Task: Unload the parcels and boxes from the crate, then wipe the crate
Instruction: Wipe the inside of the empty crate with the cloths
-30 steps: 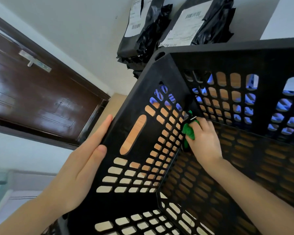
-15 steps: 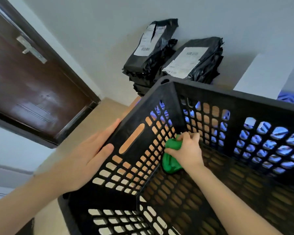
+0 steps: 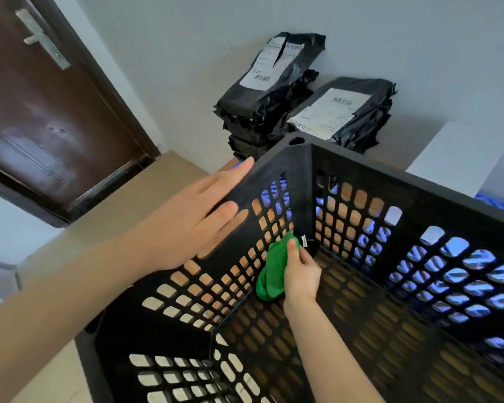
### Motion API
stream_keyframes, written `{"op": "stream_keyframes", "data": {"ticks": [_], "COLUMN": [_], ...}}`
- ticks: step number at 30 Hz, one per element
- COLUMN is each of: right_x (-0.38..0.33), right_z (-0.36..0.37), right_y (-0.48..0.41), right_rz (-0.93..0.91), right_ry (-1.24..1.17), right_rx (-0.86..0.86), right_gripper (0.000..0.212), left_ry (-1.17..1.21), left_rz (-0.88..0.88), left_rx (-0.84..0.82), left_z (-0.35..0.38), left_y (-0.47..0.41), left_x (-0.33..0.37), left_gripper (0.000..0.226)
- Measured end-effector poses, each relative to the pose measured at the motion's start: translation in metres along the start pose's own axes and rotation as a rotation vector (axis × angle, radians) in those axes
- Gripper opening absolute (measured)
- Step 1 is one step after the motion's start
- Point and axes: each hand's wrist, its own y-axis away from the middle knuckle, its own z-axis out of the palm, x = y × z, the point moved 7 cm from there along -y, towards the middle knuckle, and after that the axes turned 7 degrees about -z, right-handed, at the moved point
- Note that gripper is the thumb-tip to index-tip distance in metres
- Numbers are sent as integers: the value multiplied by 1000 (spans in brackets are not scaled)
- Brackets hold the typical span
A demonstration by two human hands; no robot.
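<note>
A black perforated plastic crate (image 3: 419, 184) fills the lower right of the head view, with nothing inside but my hand and a cloth. My right hand (image 3: 300, 271) reaches down into its far left corner and grips a bunched green cloth (image 3: 274, 271), which lies against the left wall near the floor. My left hand (image 3: 195, 219) lies flat, fingers straight, on the outside of the left wall, fingertips at the rim. Two stacks of black parcels, one tall (image 3: 268, 91) and one lower (image 3: 349, 112), with white labels, stand against the wall behind the crate.
A dark brown door (image 3: 41, 106) with a metal handle is at the upper left. Tan floor (image 3: 128, 205) runs between door and crate. A white block (image 3: 460, 158) stands right of the parcels, with something blue (image 3: 501, 202) beyond the crate's far rim.
My right hand has carried the green cloth down from high in the corner to near the crate floor. My left hand slid further along the outer wall toward the far corner. The view tilted down.
</note>
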Motion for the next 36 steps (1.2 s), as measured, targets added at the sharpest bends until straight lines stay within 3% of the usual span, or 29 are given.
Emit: {"op": "stream_keyframes", "data": {"ticks": [5, 10, 17, 21, 25, 27, 32, 36], "right_x": [4, 8, -47, -100, -156, -153, -129, -96], "right_z": [11, 15, 15, 15, 18, 17, 10, 1], "right_y": [6, 3, 12, 34, 61, 67, 54, 30], "right_rz": [182, 360, 143, -197, -726, -870, -990, -854], "right_ry": [-372, -664, -725, -653, -176, -17, 137, 239], "right_rx": [-79, -101, -134, -147, -52, -14, 27, 81], "right_gripper": [26, 35, 33, 33, 37, 38, 30, 27], "left_ry": [32, 65, 94, 126, 128, 143, 132, 89], "left_rz": [-24, -64, -86, -85, -63, -65, -91, -107], "left_rx": [-14, 8, -7, -16, -4, -8, -13, -13], "left_z": [3, 5, 9, 10, 9, 9, 8, 8], "left_y": [-2, -3, -5, -5, -4, -4, -4, -4], "left_x": [-3, -13, -21, -21, -18, -18, -18, -16], "left_gripper": [49, 52, 53, 51, 50, 50, 50, 47]}}
